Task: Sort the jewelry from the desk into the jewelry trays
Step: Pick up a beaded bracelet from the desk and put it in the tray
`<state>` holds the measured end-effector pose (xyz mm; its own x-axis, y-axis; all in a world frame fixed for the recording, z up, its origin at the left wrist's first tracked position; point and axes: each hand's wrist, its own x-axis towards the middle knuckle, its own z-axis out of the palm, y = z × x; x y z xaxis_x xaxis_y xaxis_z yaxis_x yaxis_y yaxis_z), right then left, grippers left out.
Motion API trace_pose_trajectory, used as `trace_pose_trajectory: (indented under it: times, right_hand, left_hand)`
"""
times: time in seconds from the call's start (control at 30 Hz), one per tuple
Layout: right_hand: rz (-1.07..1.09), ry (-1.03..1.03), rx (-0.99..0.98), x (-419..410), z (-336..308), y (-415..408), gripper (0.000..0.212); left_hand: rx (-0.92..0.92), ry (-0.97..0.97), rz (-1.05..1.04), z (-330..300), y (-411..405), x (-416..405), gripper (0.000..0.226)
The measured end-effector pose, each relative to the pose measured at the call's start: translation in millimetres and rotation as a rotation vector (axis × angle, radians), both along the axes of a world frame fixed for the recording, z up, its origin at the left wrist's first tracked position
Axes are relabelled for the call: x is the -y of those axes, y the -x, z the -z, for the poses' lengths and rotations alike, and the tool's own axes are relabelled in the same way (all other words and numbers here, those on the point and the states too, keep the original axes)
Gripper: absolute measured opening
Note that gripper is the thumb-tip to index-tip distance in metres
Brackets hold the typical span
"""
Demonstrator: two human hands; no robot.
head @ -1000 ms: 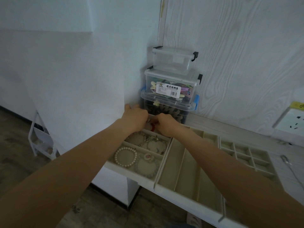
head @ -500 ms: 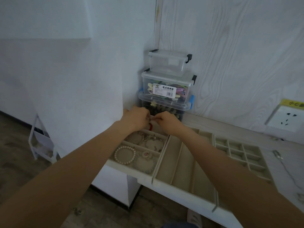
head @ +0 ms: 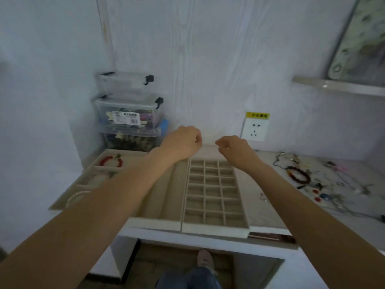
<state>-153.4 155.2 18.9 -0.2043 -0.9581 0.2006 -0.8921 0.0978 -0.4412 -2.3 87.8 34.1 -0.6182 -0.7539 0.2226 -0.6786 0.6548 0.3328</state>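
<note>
Since hands left red bracelet point(head: 111, 161) | both above grid tray point(head: 214, 197)

Left hand point(head: 183, 142) and right hand point(head: 233, 151) hovering with curled fingers above the grid tray point(head: 214, 192) — apart from each other, loose jewelry point(head: 312, 180) lying on the desk point(head: 270, 217) at right.

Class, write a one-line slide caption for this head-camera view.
Both hands, left and right, hover curled above the grid tray; unsorted jewelry waits on the desk.
</note>
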Motion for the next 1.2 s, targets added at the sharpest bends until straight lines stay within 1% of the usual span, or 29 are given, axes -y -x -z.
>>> trace_pose_trajectory:
  times: [0.1,0.17,0.27,0.37,0.43,0.5,0.53,0.6,0.63,0.67,0.73,0.8,0.83,0.9,0.97,1.0,1.03,1.07,1.1,1.17,1.2]
  right_hand:
    - [0.106,-0.006,0.012,-26,6,46,0.035]
    - [0.158,-0.05,0.004,-39,12,74,0.035]
    - [0.236,-0.108,-0.035,-57,24,120,0.036]
    - [0.346,-0.146,-0.032,-68,36,161,0.035]
    - [0.413,-0.181,-0.045,-70,44,180,0.031]
    - [0.459,-0.2,-0.07,-69,52,197,0.029]
    - [0.468,-0.208,-0.083,-68,56,205,0.029]
    - [0.48,-0.237,-0.106,-65,63,216,0.028]
    - [0.487,-0.252,-0.114,-63,66,220,0.027]
    - [0.485,-0.258,-0.124,-61,69,224,0.024]
    - [0.503,-0.27,-0.155,-55,73,230,0.01]
    - [0.539,-0.263,-0.142,-52,76,232,0.028]
    - [0.542,-0.251,-0.127,-49,76,233,0.031]
    - [0.542,-0.197,-0.104,-48,72,231,0.031]
    - [0.515,-0.112,-0.035,-48,66,230,0.032]
    - [0.499,-0.057,0.034,-49,62,228,0.027]
    - [0.483,0.01,0.135,-51,56,225,0.017]
    - [0.469,0.075,0.264,-53,50,220,0.008]
    - [0.465,0.124,0.405,-56,42,213,0.008]
    - [0.438,0.172,0.736,-61,26,196,0.014]
    - [0.389,0.182,0.91,-63,18,187,0.018]
  left_hand:
    - [-0.02,-0.028,0.053,-1,55,-17,0.023]
    - [-0.039,-0.05,0.087,3,89,-27,0.024]
    - [-0.066,-0.116,0.155,15,142,-41,0.024]
    - [-0.047,-0.201,0.202,27,190,-49,0.024]
    - [-0.002,-0.286,0.212,35,216,-51,0.021]
    - [0.094,-0.348,0.216,43,240,-55,0.022]
    - [0.143,-0.368,0.218,46,251,-57,0.027]
    - [0.214,-0.391,0.195,56,269,-59,0.044]
    - [0.232,-0.395,0.179,61,277,-59,0.048]
    - [0.243,-0.395,0.165,66,284,-57,0.048]
    - [0.248,-0.386,0.121,74,296,-54,0.044]
    - [0.233,-0.39,0.089,80,302,-53,0.036]
    - [0.208,-0.399,0.081,82,304,-53,0.033]
    - [0.138,-0.433,0.086,81,304,-53,0.03]
    - [0.006,-0.453,0.118,74,300,-52,0.023]
    - [-0.087,-0.469,0.122,68,295,-52,0.026]
    - [-0.176,-0.48,0.117,61,289,-52,0.033]
    - [-0.261,-0.468,0.118,54,282,-52,0.036]
    - [-0.334,-0.452,0.134,46,273,-51,0.035]
    - [-0.495,-0.449,0.188,30,252,-50,0.024]
    - [-0.583,-0.468,0.209,21,241,-49,0.019]
